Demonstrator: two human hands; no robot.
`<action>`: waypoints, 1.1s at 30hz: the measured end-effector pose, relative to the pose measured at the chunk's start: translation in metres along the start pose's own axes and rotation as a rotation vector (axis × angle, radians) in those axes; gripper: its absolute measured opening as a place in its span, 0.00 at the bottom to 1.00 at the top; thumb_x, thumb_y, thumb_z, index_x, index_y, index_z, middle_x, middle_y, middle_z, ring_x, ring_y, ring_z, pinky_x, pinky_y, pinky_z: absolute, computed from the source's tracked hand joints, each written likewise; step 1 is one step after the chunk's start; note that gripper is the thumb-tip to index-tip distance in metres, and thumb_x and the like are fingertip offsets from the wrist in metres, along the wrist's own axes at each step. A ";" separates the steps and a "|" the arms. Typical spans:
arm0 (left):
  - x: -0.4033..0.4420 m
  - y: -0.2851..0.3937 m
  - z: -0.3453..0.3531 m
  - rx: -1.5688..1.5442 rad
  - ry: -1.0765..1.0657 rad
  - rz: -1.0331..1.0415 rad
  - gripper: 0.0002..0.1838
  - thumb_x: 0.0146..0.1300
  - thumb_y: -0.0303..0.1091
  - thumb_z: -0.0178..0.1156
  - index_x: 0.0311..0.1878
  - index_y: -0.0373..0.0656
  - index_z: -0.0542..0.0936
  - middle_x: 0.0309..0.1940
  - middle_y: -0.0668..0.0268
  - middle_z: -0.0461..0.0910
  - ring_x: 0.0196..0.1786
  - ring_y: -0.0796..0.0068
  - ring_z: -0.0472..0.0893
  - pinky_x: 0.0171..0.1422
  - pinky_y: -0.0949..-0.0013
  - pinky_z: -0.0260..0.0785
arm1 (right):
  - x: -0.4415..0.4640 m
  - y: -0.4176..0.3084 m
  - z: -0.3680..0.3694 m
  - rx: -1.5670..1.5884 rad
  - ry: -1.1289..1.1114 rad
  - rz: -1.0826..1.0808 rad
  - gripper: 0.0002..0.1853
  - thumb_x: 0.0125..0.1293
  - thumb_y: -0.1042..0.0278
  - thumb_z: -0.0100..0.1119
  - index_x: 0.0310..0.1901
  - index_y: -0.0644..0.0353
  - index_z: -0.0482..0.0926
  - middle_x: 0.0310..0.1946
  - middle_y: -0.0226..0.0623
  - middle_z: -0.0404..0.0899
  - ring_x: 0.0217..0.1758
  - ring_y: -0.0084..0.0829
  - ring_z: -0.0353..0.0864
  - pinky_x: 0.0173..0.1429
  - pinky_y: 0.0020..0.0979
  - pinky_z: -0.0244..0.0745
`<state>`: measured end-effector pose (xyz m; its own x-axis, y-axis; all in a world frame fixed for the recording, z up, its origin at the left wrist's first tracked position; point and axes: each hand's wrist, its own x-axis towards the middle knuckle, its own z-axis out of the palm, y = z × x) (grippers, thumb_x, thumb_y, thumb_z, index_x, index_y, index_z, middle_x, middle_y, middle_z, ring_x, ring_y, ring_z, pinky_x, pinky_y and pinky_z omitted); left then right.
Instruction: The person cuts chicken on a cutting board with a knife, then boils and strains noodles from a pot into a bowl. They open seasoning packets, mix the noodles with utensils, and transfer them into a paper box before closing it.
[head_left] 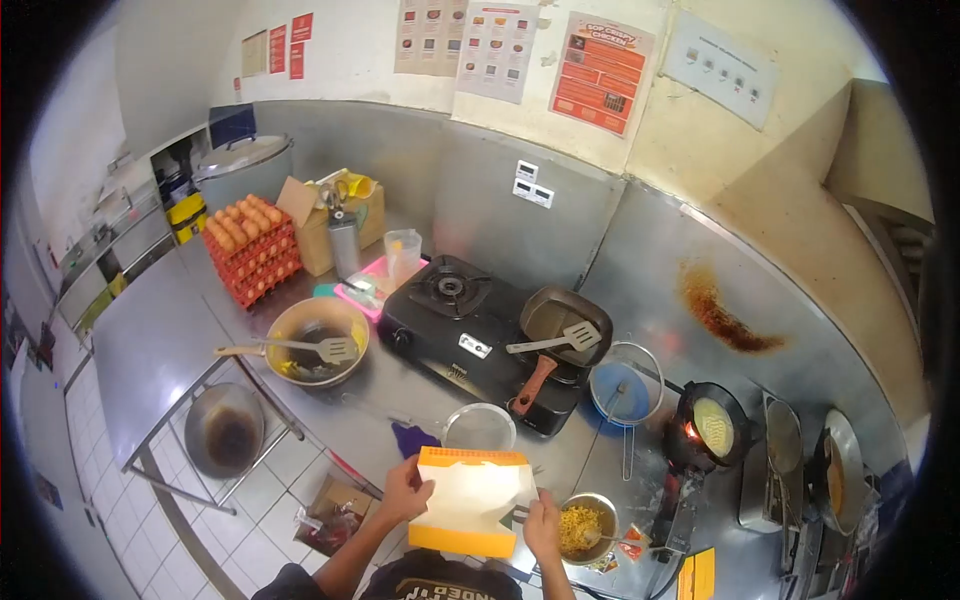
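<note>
An orange food box (470, 500) with a white inside is held in front of my body, its inner face turned up. My left hand (405, 490) is closed on its left edge, thumb on top. At the right edge my right hand (543, 525) grips the cardboard. A small dark strip shows beside the right fingers; what it is I cannot make out. Just right of that hand sits a metal bowl (588, 528) of yellow noodle-like food with a utensil in it. A round strainer (479, 428) lies beyond the box, close to its upper edge.
A black gas stove (450, 330) carries a square pan (566, 325) with a spatula across it. A wok (712, 428) sits over a visible flame at right. At left stand a bowl-shaped pan (318, 340) and stacked egg trays (250, 250). Another orange box (697, 575) lies lower right.
</note>
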<state>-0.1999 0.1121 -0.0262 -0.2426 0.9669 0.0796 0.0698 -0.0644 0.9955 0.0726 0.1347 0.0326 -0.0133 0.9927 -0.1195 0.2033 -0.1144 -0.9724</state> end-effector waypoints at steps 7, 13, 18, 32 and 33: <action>-0.002 0.004 -0.024 -0.538 -0.290 -0.252 0.20 0.65 0.28 0.60 0.60 0.33 0.77 0.48 0.61 0.84 0.50 0.74 0.83 0.58 0.69 0.74 | -0.024 0.040 0.009 0.101 0.121 0.078 0.19 0.73 0.65 0.42 0.56 0.70 0.76 0.42 0.49 0.84 0.43 0.36 0.84 0.48 0.37 0.78; -0.012 -0.004 0.000 -0.312 -0.314 -0.098 0.15 0.70 0.32 0.62 0.55 0.36 0.76 0.39 0.68 0.81 0.41 0.80 0.80 0.47 0.74 0.73 | -0.041 0.029 0.021 -0.036 0.039 -0.058 0.21 0.79 0.60 0.43 0.60 0.70 0.73 0.47 0.50 0.82 0.51 0.38 0.81 0.57 0.34 0.74; -0.002 0.005 0.000 0.255 -0.342 -0.157 0.33 0.60 0.51 0.72 0.56 0.36 0.74 0.36 0.63 0.81 0.40 0.70 0.82 0.48 0.67 0.74 | -0.047 0.011 0.029 -0.070 0.021 0.027 0.31 0.81 0.46 0.39 0.62 0.72 0.72 0.52 0.54 0.80 0.57 0.43 0.79 0.62 0.39 0.71; -0.030 -0.061 -0.014 0.515 -0.476 -0.258 0.23 0.67 0.44 0.59 0.59 0.37 0.77 0.45 0.54 0.85 0.48 0.56 0.84 0.52 0.57 0.75 | -0.060 0.067 0.021 -0.624 -0.014 -0.319 0.25 0.74 0.57 0.59 0.61 0.72 0.75 0.54 0.50 0.81 0.57 0.37 0.80 0.63 0.38 0.73; -0.034 -0.063 -0.023 0.522 -0.440 -0.222 0.21 0.72 0.40 0.55 0.63 0.40 0.76 0.47 0.56 0.85 0.47 0.63 0.83 0.50 0.60 0.74 | -0.068 0.069 0.014 -0.537 -0.175 -0.098 0.27 0.72 0.56 0.61 0.63 0.70 0.74 0.54 0.49 0.82 0.57 0.38 0.80 0.63 0.37 0.74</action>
<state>-0.2182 0.0779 -0.0899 0.0999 0.9604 -0.2600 0.5446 0.1659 0.8221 0.0742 0.0583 -0.0293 -0.2096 0.9716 -0.1097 0.6612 0.0582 -0.7479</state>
